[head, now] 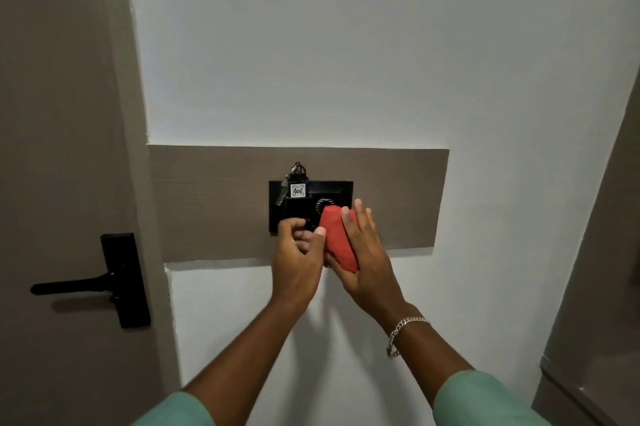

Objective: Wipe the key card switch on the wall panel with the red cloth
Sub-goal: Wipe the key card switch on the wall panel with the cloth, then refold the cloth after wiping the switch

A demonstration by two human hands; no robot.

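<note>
Against the key card switch, right hand presses red cloth

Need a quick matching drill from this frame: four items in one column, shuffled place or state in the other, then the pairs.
Column 1
1. red cloth
2. key tag
3. door handle
4. bracelet

Column 2
A. on the right wrist
B. sticking out leftward from a black plate on the door
C. in the slot at the top of the key card switch
D. folded, held in the right hand

Pairs: 1-D, 2-C, 3-B, 4-A
</note>
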